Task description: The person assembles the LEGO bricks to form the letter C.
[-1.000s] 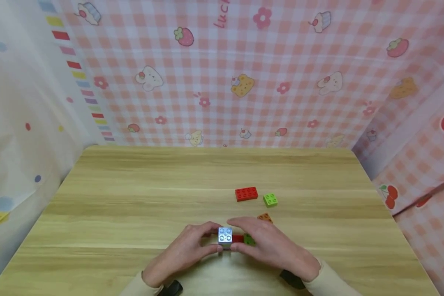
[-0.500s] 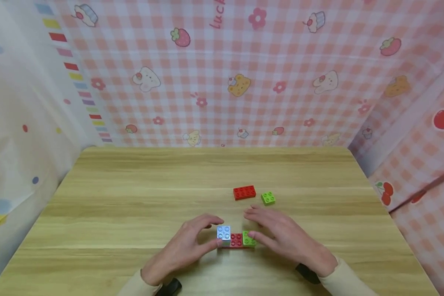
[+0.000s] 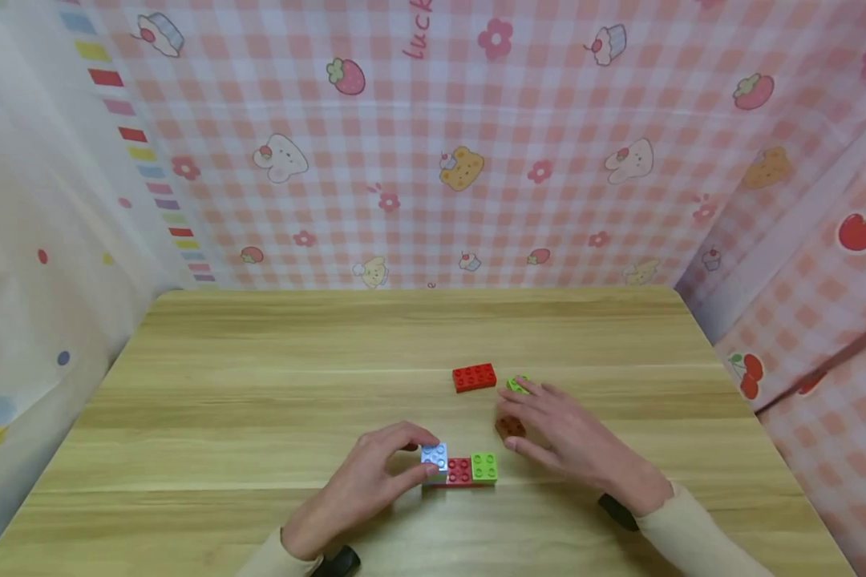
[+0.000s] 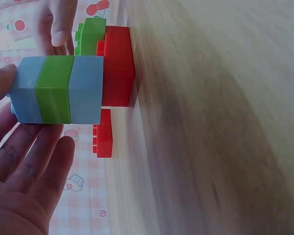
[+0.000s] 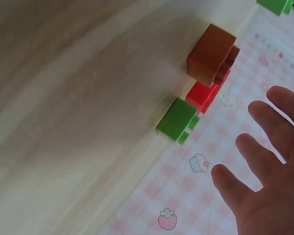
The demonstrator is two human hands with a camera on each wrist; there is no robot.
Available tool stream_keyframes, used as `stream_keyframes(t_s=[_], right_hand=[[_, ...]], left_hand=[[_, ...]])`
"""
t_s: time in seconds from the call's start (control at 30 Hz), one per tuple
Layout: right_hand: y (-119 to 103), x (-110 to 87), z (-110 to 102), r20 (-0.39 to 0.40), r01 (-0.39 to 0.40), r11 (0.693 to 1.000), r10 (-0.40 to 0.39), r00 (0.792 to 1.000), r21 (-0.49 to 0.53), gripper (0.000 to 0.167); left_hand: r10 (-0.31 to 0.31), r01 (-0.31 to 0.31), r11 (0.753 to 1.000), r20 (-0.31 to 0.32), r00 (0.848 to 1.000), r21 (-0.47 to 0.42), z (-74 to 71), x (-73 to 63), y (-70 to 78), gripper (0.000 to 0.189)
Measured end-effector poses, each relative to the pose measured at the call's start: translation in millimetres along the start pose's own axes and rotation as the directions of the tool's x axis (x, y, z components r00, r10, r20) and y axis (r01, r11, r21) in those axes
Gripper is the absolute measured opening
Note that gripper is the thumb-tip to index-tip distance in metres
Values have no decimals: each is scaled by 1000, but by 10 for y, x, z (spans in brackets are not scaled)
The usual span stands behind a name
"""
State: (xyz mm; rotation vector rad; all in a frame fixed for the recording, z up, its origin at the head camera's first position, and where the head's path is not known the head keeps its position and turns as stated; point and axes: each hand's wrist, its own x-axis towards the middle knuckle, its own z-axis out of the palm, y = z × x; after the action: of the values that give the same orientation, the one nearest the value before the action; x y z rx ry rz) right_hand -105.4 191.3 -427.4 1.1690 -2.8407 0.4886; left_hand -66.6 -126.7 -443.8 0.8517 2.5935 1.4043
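A tower of blue, green and blue toy building bricks stands on one end of a long red brick. On that red brick's other end sits a green brick. My left hand pinches the tower's top blue brick between thumb and fingers. Over a small orange-brown brick hovers my right hand, fingers spread. The right wrist view shows a gap between those fingers and the orange-brown brick. A loose green brick lies partly hidden under the right fingertips.
A second long red brick lies farther back on the wooden table, left of the loose green one. Behind the table hangs a pink checked cloth, with more printed cloth at both sides.
My right hand has left the brick assembly and moved right and away, over the orange-brown brick. Its green end brick is uncovered now. My left hand stays at the tower.
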Motion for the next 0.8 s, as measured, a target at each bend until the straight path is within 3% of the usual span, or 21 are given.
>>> stream_keyframes(t_s=[0.6, 0.8], right_hand=[[201, 288, -45, 13, -8, 999, 9, 1000, -36, 56], [295, 363, -57, 19, -8, 1000, 8, 1000, -27, 58]], left_hand=[[60, -60, 998, -28, 998, -6, 24, -7, 2, 23], [38, -38, 999, -21, 999, -10, 25, -13, 5, 24]])
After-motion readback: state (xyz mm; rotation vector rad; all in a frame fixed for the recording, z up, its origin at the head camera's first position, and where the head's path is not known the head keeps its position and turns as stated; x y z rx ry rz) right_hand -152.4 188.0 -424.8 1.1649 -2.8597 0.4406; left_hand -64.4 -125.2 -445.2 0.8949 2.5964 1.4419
